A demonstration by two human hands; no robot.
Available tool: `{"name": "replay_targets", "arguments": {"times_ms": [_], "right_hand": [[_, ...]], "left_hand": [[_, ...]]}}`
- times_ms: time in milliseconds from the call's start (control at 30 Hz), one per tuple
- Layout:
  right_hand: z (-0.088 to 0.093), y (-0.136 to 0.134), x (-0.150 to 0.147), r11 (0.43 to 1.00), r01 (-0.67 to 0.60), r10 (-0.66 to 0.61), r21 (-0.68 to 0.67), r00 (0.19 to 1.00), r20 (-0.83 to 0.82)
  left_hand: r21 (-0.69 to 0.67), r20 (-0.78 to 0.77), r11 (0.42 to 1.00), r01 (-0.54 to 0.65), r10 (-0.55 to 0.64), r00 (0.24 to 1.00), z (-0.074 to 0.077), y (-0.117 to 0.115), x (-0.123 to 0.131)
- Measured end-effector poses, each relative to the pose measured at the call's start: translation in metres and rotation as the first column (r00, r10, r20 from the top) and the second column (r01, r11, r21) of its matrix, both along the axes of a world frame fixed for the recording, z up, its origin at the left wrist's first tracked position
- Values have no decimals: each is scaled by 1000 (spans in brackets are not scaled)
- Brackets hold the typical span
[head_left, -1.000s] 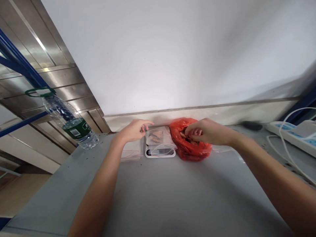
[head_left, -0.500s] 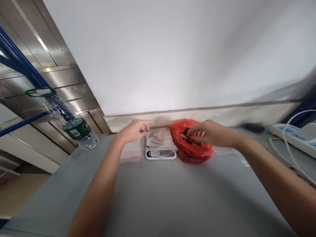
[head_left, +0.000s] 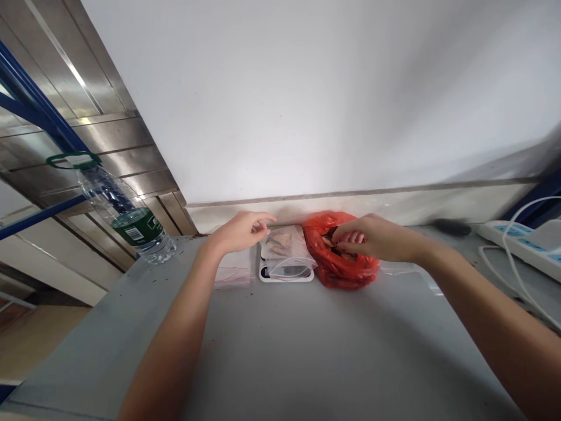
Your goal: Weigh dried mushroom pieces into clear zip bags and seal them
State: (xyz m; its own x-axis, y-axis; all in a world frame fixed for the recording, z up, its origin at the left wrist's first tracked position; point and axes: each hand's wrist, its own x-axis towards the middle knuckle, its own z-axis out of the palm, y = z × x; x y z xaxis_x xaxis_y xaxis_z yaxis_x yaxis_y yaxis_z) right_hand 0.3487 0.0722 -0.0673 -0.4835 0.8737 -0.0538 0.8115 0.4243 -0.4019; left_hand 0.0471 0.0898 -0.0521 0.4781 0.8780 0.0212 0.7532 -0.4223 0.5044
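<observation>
A white digital scale (head_left: 265,276) lies on the grey table, bearing a clear zip bag (head_left: 295,250) with brown dried pieces (head_left: 280,242) inside. My left hand (head_left: 242,232) hovers at the scale's left, fingers apart and holding nothing. To the right of the scale stands a red plastic bag (head_left: 346,279), open at the top, with brown pieces in it. My right hand (head_left: 366,237) reaches into its mouth, fingers curled together; whatever they may grip is hidden. Flat clear zip bags (head_left: 232,276) lie under and beside my left hand.
A large water bottle (head_left: 138,228) with a green handle stands at the table's left edge. On the right are a white power strip (head_left: 526,240), a white cable (head_left: 504,234) and a dark object (head_left: 451,226) by the wall. Small dark crumbs dot the grey table (head_left: 307,345).
My left hand has shifted very slightly to the right, its index finger a little straighter. The right hand stays in the red bag.
</observation>
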Motion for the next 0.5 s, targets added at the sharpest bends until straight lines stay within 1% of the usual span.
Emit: {"name": "replay_targets", "arguments": {"times_ms": [167,300,367,433,500], "right_hand": [[1,-1,0,999,-44,45,29,999,-17],[0,-1,0,998,-62,62,31,998,-29],[0,-1,0,998,-53,54,40,998,-23],[0,-2,-1,997,-37,40,63,998,-46],[1,-5,-4,992,-42,58,122,990,-128]], "left_hand": [[-19,-20,999,41,-42,999,0,-5,11],[-28,-177,993,115,-119,977,0,-13,26],[-32,-226,990,140,-144,963,1,-16,32],[-2,-203,991,134,-132,970,3,-17,34],[100,-122,988,113,-101,987,7,-18,32]]}}
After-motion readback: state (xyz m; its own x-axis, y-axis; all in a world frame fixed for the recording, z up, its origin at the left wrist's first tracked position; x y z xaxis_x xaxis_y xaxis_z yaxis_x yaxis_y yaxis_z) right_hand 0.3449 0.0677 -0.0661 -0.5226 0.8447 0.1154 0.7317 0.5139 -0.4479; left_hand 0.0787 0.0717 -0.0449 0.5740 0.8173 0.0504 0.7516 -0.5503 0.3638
